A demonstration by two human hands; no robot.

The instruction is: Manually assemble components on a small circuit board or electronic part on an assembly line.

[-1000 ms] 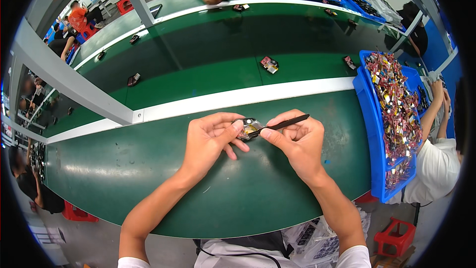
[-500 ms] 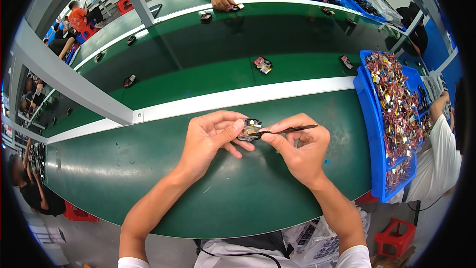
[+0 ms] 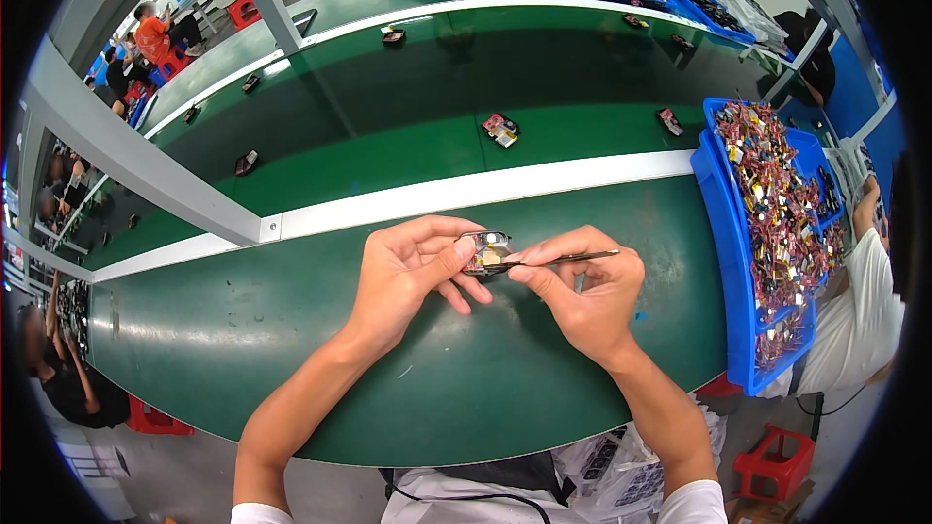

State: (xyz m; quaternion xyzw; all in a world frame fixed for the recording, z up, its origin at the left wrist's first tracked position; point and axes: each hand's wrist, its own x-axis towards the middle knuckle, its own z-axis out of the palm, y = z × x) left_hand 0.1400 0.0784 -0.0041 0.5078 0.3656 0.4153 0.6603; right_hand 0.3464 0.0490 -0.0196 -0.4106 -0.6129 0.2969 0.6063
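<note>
My left hand (image 3: pixel 413 267) grips a small electronic unit (image 3: pixel 488 248) by its left side, thumb on top and fingers beneath. The unit has an open dark casing with a circuit board and small pale and yellow parts showing inside. In my right hand (image 3: pixel 592 296), pinched between thumb and fingers, is a pair of slim dark tweezers (image 3: pixel 573 257). Their tip reaches the unit's lower right part; my fingers partly hide the contact. Both hands hover above the green worktable (image 3: pixel 291 330).
At right stands a blue bin (image 3: pixel 714 204) heaped with small wired parts. Beyond a white rail (image 3: pixel 485 184), several units lie on a green conveyor belt (image 3: pixel 379 146). A grey frame post (image 3: pixel 155 155) crosses the left. Co-workers sit across and to both sides; a red stool (image 3: pixel 774 461) stands lower right.
Units on the belt have shifted left. The co-worker across has drawn both hands together, away from the belt edge. My hands stay nearly in place, the unit tilting slightly.
</note>
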